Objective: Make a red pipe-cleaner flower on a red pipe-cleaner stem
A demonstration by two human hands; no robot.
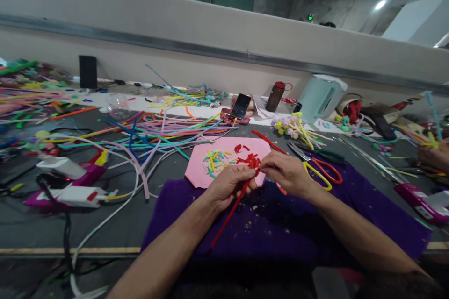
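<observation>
A red pipe cleaner (229,217) runs through the closed fingers of my left hand (233,183), its long tail slanting down toward me. My right hand (286,173) pinches at its upper end, close beside the left fingertips; what exactly sits between the fingertips is too small to make out. Both hands are over the near edge of a pink sheet (196,156). Short red pieces (250,160) are heaped on the sheet just beyond my fingers. Yellow, green and white short pieces (214,161) lie to their left.
Scissors with red and yellow handles (321,168) lie right of my right hand on a purple cloth (175,210). Loose coloured pipe cleaners (168,133), a phone (241,105), a bottle (275,96) and a pale kettle (321,98) stand behind. Charger cables (101,224) cross the left. Another person's hand (435,154) shows far right.
</observation>
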